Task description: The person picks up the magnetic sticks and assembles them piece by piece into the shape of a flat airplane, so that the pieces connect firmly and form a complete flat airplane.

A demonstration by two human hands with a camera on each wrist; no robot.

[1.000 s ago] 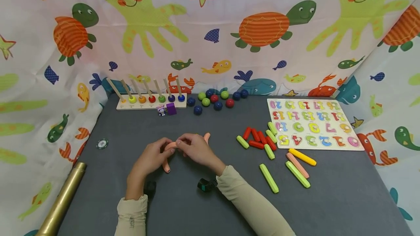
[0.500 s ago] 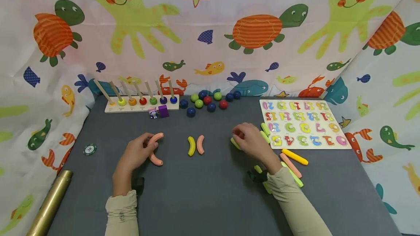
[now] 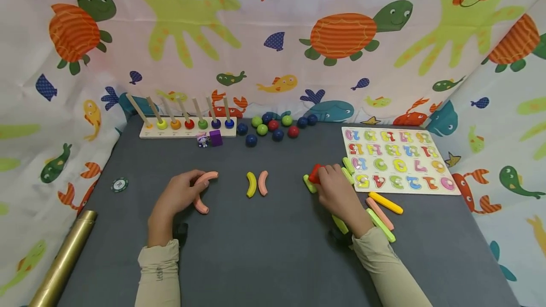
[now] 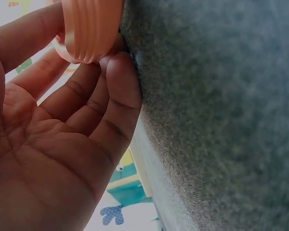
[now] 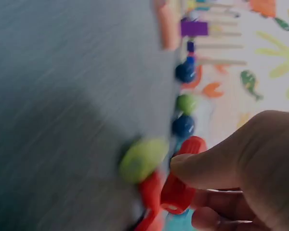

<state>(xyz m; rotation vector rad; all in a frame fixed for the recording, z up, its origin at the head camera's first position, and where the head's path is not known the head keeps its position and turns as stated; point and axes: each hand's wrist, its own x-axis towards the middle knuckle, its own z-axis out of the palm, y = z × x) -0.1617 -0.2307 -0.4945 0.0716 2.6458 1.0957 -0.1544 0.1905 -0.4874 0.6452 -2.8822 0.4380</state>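
My left hand (image 3: 181,194) holds a curved salmon modelling clay stick (image 3: 201,204) on the left side of the grey table; its ridged side (image 4: 92,29) shows close up in the left wrist view. My right hand (image 3: 338,195) is over the pile of short sticks, pinching a red modelling clay stick (image 5: 178,195) between thumb and fingers. Beneath it in the right wrist view are a light green stick (image 5: 143,160) and other red sticks (image 5: 151,192). Between the hands lie a small curved yellow piece (image 3: 251,185) and a small curved salmon piece (image 3: 263,184).
A number puzzle board (image 3: 396,160) lies at the right, with long yellow (image 3: 386,203), salmon (image 3: 379,213) and green sticks (image 3: 381,225) before it. Along the back are a peg stacker (image 3: 187,129), a purple cube (image 3: 215,138) and several balls (image 3: 273,127). A poker chip (image 3: 120,185) and gold tube (image 3: 64,259) sit left.
Both hands were together at the curved salmon stick. The left has moved left with it; the right has let go, moved right to the pile and picked a red stick.
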